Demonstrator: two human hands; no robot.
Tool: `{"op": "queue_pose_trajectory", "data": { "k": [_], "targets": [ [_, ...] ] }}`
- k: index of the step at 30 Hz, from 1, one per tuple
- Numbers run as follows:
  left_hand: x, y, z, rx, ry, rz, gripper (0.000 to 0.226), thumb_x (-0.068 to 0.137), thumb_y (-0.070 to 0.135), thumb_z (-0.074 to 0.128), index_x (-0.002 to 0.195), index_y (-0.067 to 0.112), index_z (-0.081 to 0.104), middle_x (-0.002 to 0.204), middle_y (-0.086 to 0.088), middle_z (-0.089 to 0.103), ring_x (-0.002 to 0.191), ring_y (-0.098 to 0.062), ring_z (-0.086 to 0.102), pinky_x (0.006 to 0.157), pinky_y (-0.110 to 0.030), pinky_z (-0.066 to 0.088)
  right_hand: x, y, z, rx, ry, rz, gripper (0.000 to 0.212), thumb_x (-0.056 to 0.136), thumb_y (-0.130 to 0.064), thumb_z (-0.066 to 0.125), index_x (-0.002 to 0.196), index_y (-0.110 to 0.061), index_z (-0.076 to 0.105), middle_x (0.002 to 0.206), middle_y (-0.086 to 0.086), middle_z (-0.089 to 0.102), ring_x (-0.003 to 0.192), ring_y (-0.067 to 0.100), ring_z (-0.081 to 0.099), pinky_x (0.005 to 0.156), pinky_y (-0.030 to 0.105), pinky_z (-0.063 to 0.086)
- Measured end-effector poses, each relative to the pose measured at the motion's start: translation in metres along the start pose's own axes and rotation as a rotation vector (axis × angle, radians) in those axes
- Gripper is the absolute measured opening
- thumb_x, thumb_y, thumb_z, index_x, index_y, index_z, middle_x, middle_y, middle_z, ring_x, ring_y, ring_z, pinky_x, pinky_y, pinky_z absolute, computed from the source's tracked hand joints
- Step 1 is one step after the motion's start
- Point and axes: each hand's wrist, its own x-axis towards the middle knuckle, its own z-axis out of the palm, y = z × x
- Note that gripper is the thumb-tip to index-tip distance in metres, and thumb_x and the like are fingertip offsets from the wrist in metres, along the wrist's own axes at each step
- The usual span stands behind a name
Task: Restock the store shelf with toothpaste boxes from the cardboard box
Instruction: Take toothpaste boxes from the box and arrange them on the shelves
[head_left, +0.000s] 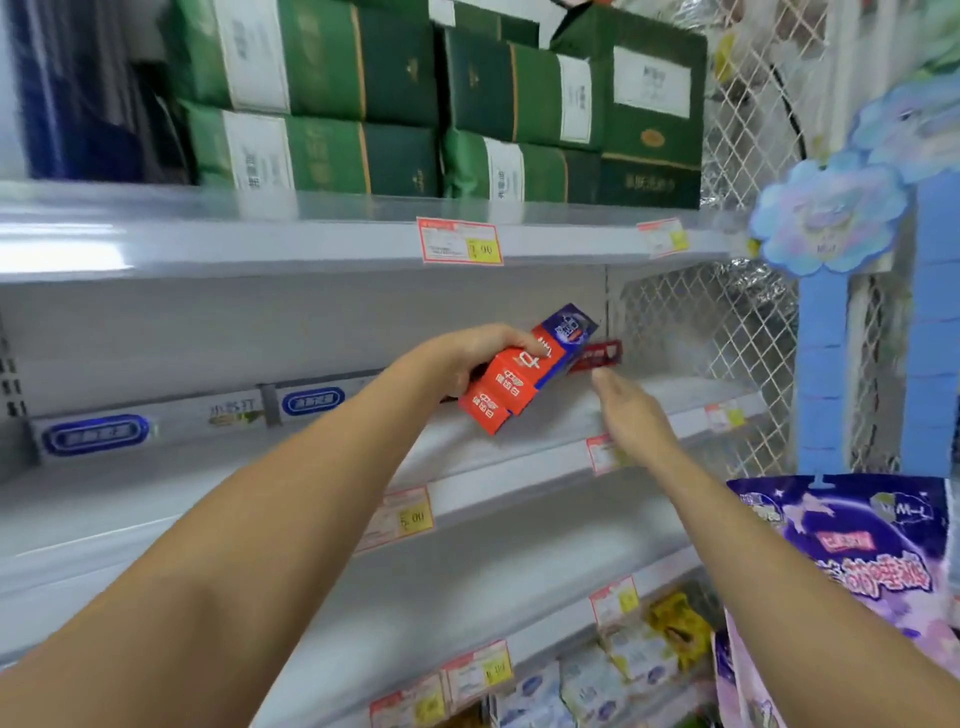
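- Toothpaste boxes are clasped in the curled left hand; the right hand is extended flat, empty.
- Judged light, stiff, crushable: long faces are to be gripped.

Middle shelf: right half was open.
White boxes blocked the left; red box lay at the back; mesh panel closed the right end.

Two arms in view, both bare as far up as the frame shows. Left hand: bare, thumb and knuckles fairly sharp. Right hand: bare, fingers smeared by blur, nails not legible. Forearms smooth, looming broad near the lens, tapering to slim wrists.
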Motion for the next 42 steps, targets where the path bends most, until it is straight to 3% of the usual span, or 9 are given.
{"op": "queue_pose_trajectory", "data": {
  "k": [2, 5, 10, 13, 18, 30, 34, 36, 42],
  "targets": [
    [0.016, -0.004, -0.010, 0.133, 0.029, -0.027, 0.021, 0.085, 0.032, 0.062, 0.087, 0.011, 0.061, 0.061, -0.004, 0.068, 0.050, -0.017, 0.064, 0.063, -0.029, 0.053, 0.005, 0.019, 0.012, -0.242, 0.071, -0.056, 0.062, 0.095, -0.042, 0.017, 0.100, -0.005, 0.066, 0.110, 0.022, 0.065, 0.104, 0.034, 0.052, 0.092, 0.041, 0.035],
    [0.040, -0.004, -0.018, 0.438, 0.067, -0.002, 0.042, 0.073, 0.038, 0.073, 0.106, 0.014, 0.064, 0.087, -0.007, 0.073, 0.070, -0.023, 0.069, 0.073, -0.034, 0.056, 0.009, 0.037, 0.027, -0.297, 0.229, -0.084, 0.063, 0.084, -0.041, 0.009, 0.084, -0.008, 0.063, 0.085, 0.011, 0.062, 0.089, 0.029, 0.049, 0.088, 0.041, 0.035],
    [0.061, -0.015, -0.016, 0.793, 0.048, 0.107, 0.064, 0.079, 0.035, 0.071, 0.137, 0.029, 0.045, 0.124, -0.002, 0.060, 0.095, -0.019, 0.064, 0.083, -0.031, 0.053, 0.015, 0.046, 0.034, -0.292, 0.283, -0.055, 0.041, 0.086, -0.034, 0.011, 0.075, -0.017, 0.046, 0.077, -0.001, 0.048, 0.082, 0.024, 0.044, 0.084, 0.038, 0.034],
    [0.074, -0.027, -0.019, 0.792, 0.059, 0.160, 0.064, 0.084, 0.036, 0.066, 0.141, 0.030, 0.039, 0.132, -0.001, 0.056, 0.102, -0.018, 0.061, 0.085, -0.028, 0.050, 0.018, 0.050, 0.039, -0.244, 0.347, -0.073, 0.041, 0.087, -0.035, 0.013, 0.074, -0.016, 0.046, 0.075, 0.000, 0.048, 0.080, 0.021, 0.041, 0.086, 0.039, 0.034],
    [0.088, -0.047, -0.024, 1.059, 0.204, 0.261, 0.059, 0.093, 0.046, 0.047, 0.147, 0.027, 0.030, 0.148, -0.003, 0.040, 0.130, -0.025, 0.043, 0.106, -0.032, 0.035, 0.022, 0.057, 0.043, -0.276, 0.388, -0.146, 0.042, 0.088, -0.035, 0.012, 0.075, -0.017, 0.048, 0.076, -0.001, 0.049, 0.080, 0.019, 0.039, 0.087, 0.038, 0.036],
    [0.120, -0.062, -0.023, 0.983, 0.397, 0.145, 0.055, 0.093, 0.044, 0.050, 0.141, 0.019, 0.039, 0.139, -0.010, 0.048, 0.121, -0.028, 0.049, 0.097, -0.033, 0.041, 0.021, 0.059, 0.043, -0.284, 0.419, -0.243, 0.038, 0.084, -0.034, 0.014, 0.073, -0.017, 0.047, 0.074, -0.001, 0.047, 0.079, 0.020, 0.039, 0.083, 0.036, 0.033],
    [0.125, -0.064, -0.020, 1.093, 0.472, -0.111, 0.074, 0.090, 0.059, 0.045, 0.141, 0.006, 0.034, 0.145, -0.023, 0.035, 0.132, -0.040, 0.034, 0.109, -0.040, 0.031, 0.021, 0.058, 0.043, -0.265, 0.430, -0.250, 0.039, 0.084, -0.035, 0.015, 0.073, -0.016, 0.047, 0.074, 0.000, 0.047, 0.079, 0.020, 0.038, 0.083, 0.036, 0.032],
    [0.124, -0.064, -0.019, 1.144, 0.476, -0.182, 0.074, 0.090, 0.060, 0.043, 0.139, 0.004, 0.035, 0.143, -0.023, 0.039, 0.130, -0.042, 0.038, 0.111, -0.046, 0.029, 0.021, 0.059, 0.043, -0.267, 0.431, -0.258, 0.039, 0.083, -0.034, 0.015, 0.072, -0.016, 0.048, 0.074, 0.000, 0.048, 0.079, 0.020, 0.039, 0.082, 0.035, 0.032],
    [0.113, -0.061, -0.016, 1.151, 0.477, -0.041, 0.053, 0.094, 0.047, 0.046, 0.127, 0.006, 0.047, 0.124, -0.012, 0.057, 0.112, -0.030, 0.055, 0.102, -0.037, 0.040, 0.029, 0.070, 0.045, -0.371, 0.383, -0.233, 0.041, 0.083, -0.033, 0.012, 0.076, -0.017, 0.049, 0.081, 0.000, 0.052, 0.083, 0.017, 0.037, 0.089, 0.038, 0.034]
  ]
}}
